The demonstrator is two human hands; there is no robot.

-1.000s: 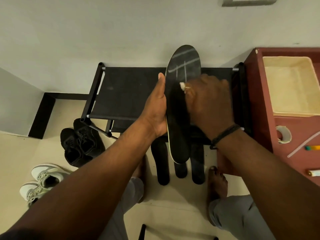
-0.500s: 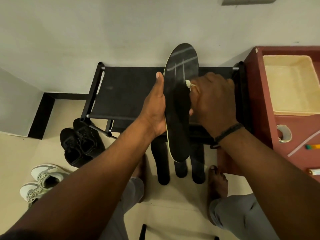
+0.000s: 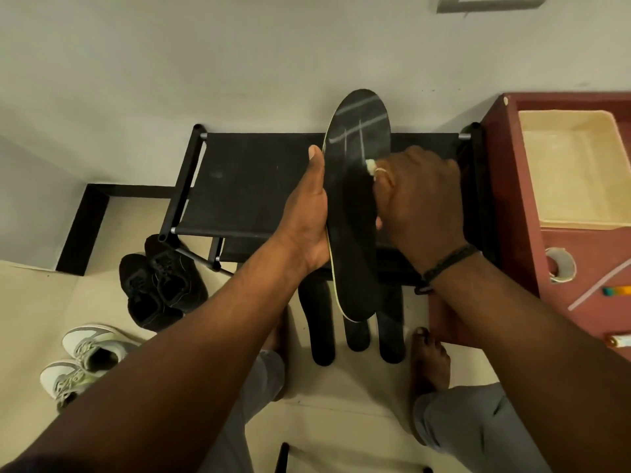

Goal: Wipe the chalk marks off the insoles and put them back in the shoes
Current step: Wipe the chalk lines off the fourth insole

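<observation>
The insole (image 3: 355, 206) was black with pale grey chalk lines. The black shoes (image 3: 160, 285) sat near white-and-green sneakers (image 3: 85, 356).

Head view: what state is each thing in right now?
Insole: held upright, chalk lines on toe.
Left hand: grips insole edge.
Right hand: presses white wipe to insole.
Black shoes: on floor.
White sneakers: on floor.
Three insoles: lying below rack.
</observation>
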